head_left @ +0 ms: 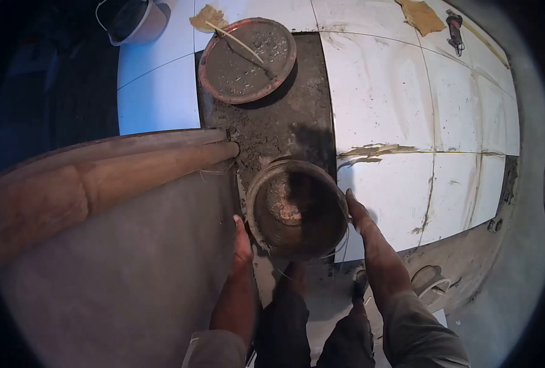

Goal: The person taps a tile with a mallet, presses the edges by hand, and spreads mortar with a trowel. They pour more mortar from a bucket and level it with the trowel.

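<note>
A round bucket (315, 228) with a mud-caked inside stands in front of me, some grey mortar (278, 199) and a reddish patch at its bottom. My left hand (242, 244) is beside its left wall, fingers stretched out, with a narrow gap to the rim. Along the right wall lies my right hand (358, 213), its fingers extended close to or against the bucket; exact contact is hard to see. Beyond the bucket, a reddish basin (204, 76) holds wet grey mortar (266, 46), with a pale stick (239, 43) resting across it.
Large white tiles (383, 92) cover the floor to the right and back. A bare mortar strip (312, 92) runs between them. At left is a rounded brown ledge (131, 172). A white-rimmed bucket (156, 24) stands at upper left, a power tool (454, 32) at upper right.
</note>
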Available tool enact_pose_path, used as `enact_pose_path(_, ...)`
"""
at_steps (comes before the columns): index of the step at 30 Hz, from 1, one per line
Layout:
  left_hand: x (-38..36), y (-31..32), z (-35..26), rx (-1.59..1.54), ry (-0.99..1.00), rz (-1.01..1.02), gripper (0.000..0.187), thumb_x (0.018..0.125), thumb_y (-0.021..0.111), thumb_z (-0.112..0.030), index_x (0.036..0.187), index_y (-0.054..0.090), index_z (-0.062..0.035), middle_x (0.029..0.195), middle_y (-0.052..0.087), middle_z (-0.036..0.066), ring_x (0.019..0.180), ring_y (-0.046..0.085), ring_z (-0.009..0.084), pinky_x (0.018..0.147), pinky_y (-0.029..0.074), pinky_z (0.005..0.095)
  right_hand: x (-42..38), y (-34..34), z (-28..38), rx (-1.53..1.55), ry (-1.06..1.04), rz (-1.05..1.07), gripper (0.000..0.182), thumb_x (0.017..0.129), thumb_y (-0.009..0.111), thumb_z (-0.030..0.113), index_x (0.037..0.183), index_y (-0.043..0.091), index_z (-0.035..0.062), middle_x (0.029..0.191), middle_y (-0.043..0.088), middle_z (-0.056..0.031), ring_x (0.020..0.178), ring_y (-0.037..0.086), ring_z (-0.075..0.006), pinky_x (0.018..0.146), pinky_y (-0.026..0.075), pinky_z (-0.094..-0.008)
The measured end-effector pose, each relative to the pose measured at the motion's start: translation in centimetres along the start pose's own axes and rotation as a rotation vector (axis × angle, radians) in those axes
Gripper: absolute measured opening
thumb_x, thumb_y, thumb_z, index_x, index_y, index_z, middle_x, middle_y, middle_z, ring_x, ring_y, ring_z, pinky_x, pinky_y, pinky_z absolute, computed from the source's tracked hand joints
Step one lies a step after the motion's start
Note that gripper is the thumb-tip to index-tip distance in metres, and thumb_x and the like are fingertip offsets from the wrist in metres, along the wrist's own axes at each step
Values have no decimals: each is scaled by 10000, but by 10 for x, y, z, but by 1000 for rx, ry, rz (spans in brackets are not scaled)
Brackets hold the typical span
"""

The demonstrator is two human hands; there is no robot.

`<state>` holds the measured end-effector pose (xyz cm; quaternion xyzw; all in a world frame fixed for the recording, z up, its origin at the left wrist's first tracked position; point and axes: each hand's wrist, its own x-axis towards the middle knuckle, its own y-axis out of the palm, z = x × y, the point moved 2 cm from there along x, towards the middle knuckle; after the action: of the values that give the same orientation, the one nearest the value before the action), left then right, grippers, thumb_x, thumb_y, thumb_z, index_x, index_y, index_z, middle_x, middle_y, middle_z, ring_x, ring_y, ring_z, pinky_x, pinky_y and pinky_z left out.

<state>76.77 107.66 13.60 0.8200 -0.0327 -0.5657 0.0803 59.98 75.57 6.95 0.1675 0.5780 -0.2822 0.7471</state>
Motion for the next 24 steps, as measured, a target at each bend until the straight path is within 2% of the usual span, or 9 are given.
enact_pose_path(4,4,39,-17,-36,77,14,716,964,352,-565,1415,348,-9,1434,401,117,1309,388,264,1096,310,381,10,25,0,381,97,317,796,882,421,680,1287,525,2,1220,605,-125,1157,528,-256,981,419,-341)
enact_pose_path(6,-3,43,-20,-145,-67,42,667,974,371,-530,1399,378,-16,1399,434,106,1258,440,254,1069,353,375,2,31,5,562,171,375,751,900,436,643,1279,530,1,1207,612,-126,1097,565,-228,951,443,-335)
enact_pose_path(8,38,-13,24,-53,-4,55,697,962,373,-557,1416,356,-29,1409,427,117,1271,433,265,1081,341,383,-24,31,18,613,174,350,715,922,424,607,1279,526,-4,1207,613,-127,1093,569,-225,954,444,-327)
enact_pose_path(11,35,-19,6,26,90,50,728,946,390,-580,1428,340,-36,1423,413,124,1288,420,274,1089,323,387,-64,41,44,719,157,328,652,967,385,539,1289,507,-15,1228,600,-129,1105,564,-222,977,431,-316)
enact_pose_path(16,-40,33,-41,25,23,1,732,935,449,-559,1411,367,-10,1443,392,109,1300,395,265,1078,305,370,-151,36,89,256,-207,293,689,976,318,552,1343,447,-17,1331,524,-138,1208,502,-250,1063,356,-349)
enact_pose_path(18,-60,44,-66,455,99,-243,816,895,466,-620,1420,356,-4,1474,354,121,1339,347,263,1090,283,373,-166,28,86,706,-22,402,738,968,280,588,1361,427,-19,1369,494,-134,1248,472,-259,1094,322,-364)
enact_pose_path(19,-72,57,-83,596,128,-328,845,882,471,-641,1423,352,-2,1484,342,125,1353,331,262,1093,276,374,-167,15,82,719,-13,389,775,956,237,620,1368,423,-9,1369,496,-128,1256,463,-252,1090,327,-370)
enact_pose_path(23,-152,130,-155,436,-104,-139,833,859,417,-710,1432,389,-105,1449,404,112,1339,339,293,1081,245,449,-251,1,150,471,-228,343,822,922,219,670,1396,382,19,1388,477,-106,1269,453,-238,1090,329,-372)
enact_pose_path(24,-166,143,-170,428,-83,-140,833,859,417,-710,1432,389,-105,1449,404,112,1339,339,293,1081,245,449,-270,-2,174,276,-335,304,721,921,332,563,1392,393,21,1368,493,-116,1251,464,-248,1075,335,-365)
